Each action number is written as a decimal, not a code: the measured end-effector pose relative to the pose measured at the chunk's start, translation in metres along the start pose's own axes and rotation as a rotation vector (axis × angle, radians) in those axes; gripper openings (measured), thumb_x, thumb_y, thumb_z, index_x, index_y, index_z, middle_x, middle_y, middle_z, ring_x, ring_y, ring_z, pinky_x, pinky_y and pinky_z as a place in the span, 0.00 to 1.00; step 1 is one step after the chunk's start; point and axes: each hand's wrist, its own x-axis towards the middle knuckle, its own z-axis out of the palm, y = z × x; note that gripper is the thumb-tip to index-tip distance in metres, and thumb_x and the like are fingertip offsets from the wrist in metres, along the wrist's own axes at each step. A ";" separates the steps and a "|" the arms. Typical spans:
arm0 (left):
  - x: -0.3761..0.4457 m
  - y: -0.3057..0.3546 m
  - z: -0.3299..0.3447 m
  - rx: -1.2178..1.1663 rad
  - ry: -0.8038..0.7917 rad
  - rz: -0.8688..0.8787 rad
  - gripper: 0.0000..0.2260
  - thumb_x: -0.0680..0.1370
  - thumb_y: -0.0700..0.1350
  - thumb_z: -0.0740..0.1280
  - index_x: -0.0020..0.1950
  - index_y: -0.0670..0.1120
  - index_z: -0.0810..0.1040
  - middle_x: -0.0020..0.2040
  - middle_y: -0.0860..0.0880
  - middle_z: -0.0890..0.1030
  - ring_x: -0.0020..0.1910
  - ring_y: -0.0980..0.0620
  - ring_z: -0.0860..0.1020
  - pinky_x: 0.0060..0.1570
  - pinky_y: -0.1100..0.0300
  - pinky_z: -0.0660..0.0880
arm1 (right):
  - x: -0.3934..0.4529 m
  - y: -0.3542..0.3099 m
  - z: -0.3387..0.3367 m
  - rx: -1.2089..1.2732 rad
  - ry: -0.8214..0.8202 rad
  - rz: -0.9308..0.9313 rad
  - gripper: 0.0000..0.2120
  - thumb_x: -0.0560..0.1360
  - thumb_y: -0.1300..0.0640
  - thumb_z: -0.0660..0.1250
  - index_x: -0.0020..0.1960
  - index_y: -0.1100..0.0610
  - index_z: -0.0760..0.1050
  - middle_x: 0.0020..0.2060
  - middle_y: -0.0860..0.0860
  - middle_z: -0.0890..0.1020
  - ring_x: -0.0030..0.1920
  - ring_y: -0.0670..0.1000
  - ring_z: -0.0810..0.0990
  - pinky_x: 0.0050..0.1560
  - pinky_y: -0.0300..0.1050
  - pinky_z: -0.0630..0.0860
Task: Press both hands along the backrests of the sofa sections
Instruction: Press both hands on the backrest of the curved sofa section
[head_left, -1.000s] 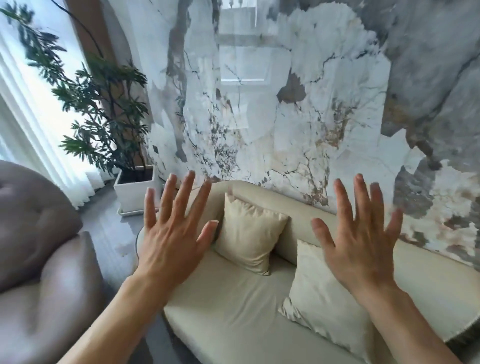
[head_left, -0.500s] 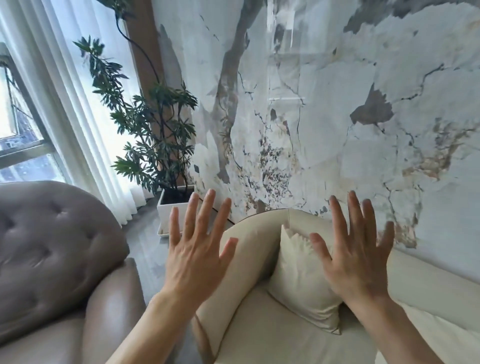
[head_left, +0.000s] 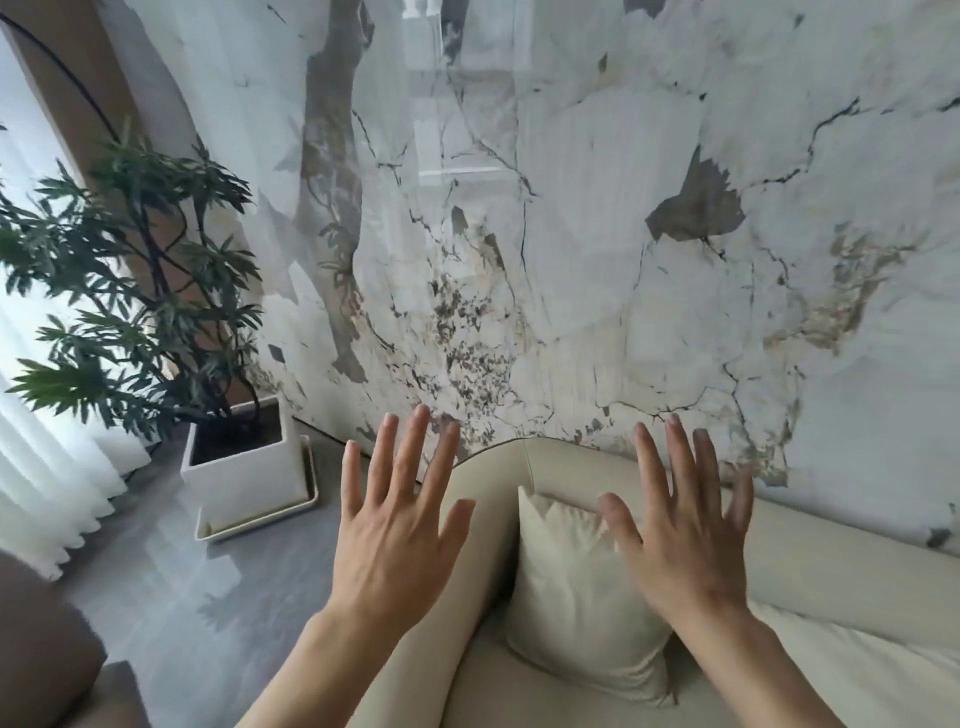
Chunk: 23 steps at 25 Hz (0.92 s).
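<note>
My fingers (head_left: 410, 457) are spread wide on both hands, gripping nothing, palms turned toward the cream sofa (head_left: 519, 691) ahead and below. I hold my left hand (head_left: 397, 540) over the sofa's rounded left end and my right hand (head_left: 680, 540) in front of the pillow (head_left: 571, 582) that leans against the backrest (head_left: 841, 551). Whether either palm touches fabric yet I cannot tell; both seem to hover just short of it. I keep them flat and open because pressing needs broad contact, not a grasp. The backrest runs along the marble wall (head_left: 571, 234) to the far right, so I judge the pressing is about to begin at this corner. The potted plant (head_left: 156, 291) stands well clear on the left.
</note>
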 end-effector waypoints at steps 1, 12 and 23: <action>0.013 -0.004 0.018 -0.013 -0.023 0.032 0.30 0.78 0.57 0.59 0.79 0.50 0.59 0.80 0.45 0.58 0.79 0.42 0.53 0.74 0.37 0.52 | 0.008 0.003 0.009 -0.027 -0.021 0.030 0.34 0.75 0.36 0.49 0.76 0.52 0.57 0.76 0.56 0.61 0.75 0.59 0.58 0.69 0.71 0.53; 0.128 -0.057 0.218 -0.182 -0.174 0.318 0.29 0.81 0.59 0.44 0.77 0.47 0.63 0.78 0.43 0.62 0.77 0.42 0.55 0.72 0.39 0.51 | 0.072 -0.032 0.137 -0.203 -0.202 0.347 0.36 0.77 0.36 0.38 0.74 0.54 0.64 0.74 0.56 0.65 0.73 0.60 0.63 0.68 0.70 0.60; 0.145 -0.008 0.489 -0.263 -0.230 0.434 0.30 0.74 0.58 0.58 0.75 0.48 0.64 0.75 0.43 0.67 0.75 0.42 0.61 0.68 0.35 0.59 | 0.103 0.067 0.379 -0.279 -0.260 0.373 0.32 0.76 0.36 0.48 0.73 0.52 0.66 0.73 0.54 0.68 0.72 0.58 0.65 0.68 0.63 0.53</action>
